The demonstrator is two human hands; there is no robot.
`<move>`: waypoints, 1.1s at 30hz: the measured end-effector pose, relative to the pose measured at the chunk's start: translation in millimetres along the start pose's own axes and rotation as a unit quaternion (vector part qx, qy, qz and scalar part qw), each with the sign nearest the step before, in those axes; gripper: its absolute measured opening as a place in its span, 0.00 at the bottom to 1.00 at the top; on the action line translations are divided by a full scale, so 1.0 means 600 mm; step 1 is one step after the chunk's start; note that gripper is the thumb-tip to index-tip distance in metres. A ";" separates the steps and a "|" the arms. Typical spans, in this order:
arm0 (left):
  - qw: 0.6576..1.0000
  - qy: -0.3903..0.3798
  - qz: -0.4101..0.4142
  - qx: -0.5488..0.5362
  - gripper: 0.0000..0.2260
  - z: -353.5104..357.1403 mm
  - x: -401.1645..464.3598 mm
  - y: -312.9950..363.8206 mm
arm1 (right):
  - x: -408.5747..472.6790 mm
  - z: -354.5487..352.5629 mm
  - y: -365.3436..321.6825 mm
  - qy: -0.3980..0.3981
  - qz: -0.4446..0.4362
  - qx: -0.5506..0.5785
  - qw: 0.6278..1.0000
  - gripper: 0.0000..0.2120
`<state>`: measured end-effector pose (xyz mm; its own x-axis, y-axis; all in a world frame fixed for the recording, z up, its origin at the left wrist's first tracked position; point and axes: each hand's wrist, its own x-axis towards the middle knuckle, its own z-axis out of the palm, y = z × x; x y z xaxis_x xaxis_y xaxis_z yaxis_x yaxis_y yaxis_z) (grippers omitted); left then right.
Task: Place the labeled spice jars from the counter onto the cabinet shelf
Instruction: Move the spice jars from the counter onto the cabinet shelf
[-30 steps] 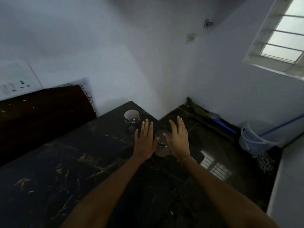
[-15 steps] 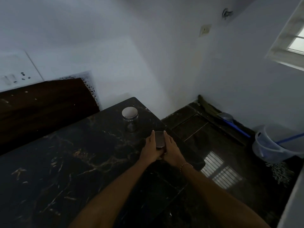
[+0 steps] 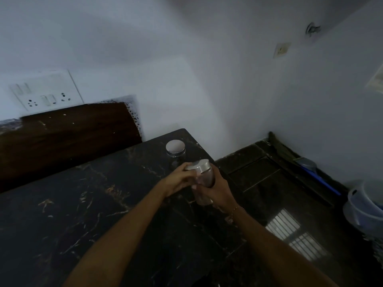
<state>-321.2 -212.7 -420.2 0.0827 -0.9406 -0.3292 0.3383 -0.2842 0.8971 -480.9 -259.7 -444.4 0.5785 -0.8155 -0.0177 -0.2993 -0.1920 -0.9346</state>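
Note:
A glass spice jar with a silver lid is lifted off the black marble counter and tilted, near the counter's right corner. My left hand grips it from the left by the lid and upper body. My right hand wraps round its right side and bottom. A second jar with a silver lid stands on the counter just behind, close to the far corner. No cabinet shelf is in view.
The counter's edge drops to a dark tiled floor on the right. A pale bucket and a blue-handled broom sit by the right wall. A brown backboard and a switch panel line the rear wall.
Both hands went from flat beside the jar to closing round it, then lifted it off the counter and tilted it. The view has shifted left.

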 end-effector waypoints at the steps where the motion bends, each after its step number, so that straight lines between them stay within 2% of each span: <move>1: 0.999 0.018 0.011 -0.037 0.17 0.005 -0.003 0.006 | 0.006 0.005 -0.010 0.022 -0.006 -0.010 1.000 0.40; 3: 0.997 0.057 0.024 -0.050 0.23 0.018 -0.007 0.012 | 0.017 0.017 -0.028 0.078 -0.025 -0.028 0.996 0.35; 5: 0.998 0.064 0.011 0.027 0.31 0.033 -0.009 0.009 | 0.023 0.028 -0.045 0.125 -0.022 -0.033 0.991 0.34; 7: 0.994 0.086 0.008 0.061 0.35 0.042 -0.016 0.008 | 0.024 0.030 -0.058 0.153 -0.042 -0.053 0.986 0.35; 9: 0.993 0.112 0.041 0.005 0.34 0.035 -0.027 0.016 | 0.023 0.025 -0.064 0.118 -0.097 -0.037 0.988 0.39; 12: 0.987 0.036 0.083 -0.135 0.27 0.014 -0.045 0.031 | 0.028 0.003 -0.065 0.029 -0.121 0.010 0.992 0.41; 15: 0.983 -0.009 0.083 -0.167 0.20 0.016 -0.057 0.045 | 0.041 -0.002 -0.068 -0.029 -0.092 0.043 0.994 0.41; 19: 0.992 0.047 0.079 -0.089 0.16 0.037 -0.048 0.064 | 0.044 0.016 -0.084 0.041 -0.092 0.043 0.994 0.41; 23: 0.985 0.131 0.110 0.001 0.19 0.054 -0.036 0.046 | 0.042 0.022 -0.089 0.127 -0.130 0.038 0.983 0.39; 26: 0.979 0.143 0.129 -0.062 0.22 0.063 -0.031 0.024 | 0.040 0.022 -0.092 0.147 -0.123 0.004 0.981 0.42; 28: 0.975 0.141 0.133 -0.108 0.22 0.058 -0.033 0.027 | 0.040 0.013 -0.095 0.121 -0.130 0.005 0.984 0.43; 31: 0.978 0.124 0.138 -0.093 0.21 0.043 -0.040 0.041 | 0.040 -0.014 -0.101 0.038 -0.117 0.024 0.992 0.42; 33: 0.981 0.114 0.137 -0.075 0.22 0.033 -0.047 0.049 | 0.044 -0.029 -0.107 -0.014 -0.091 0.046 0.995 0.38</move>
<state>-332.4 -198.4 -378.6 0.3923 -0.9069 -0.1538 0.4070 0.0211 0.9132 -459.4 -278.6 -378.9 0.6386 -0.7556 0.1454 -0.1186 -0.2834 -0.9517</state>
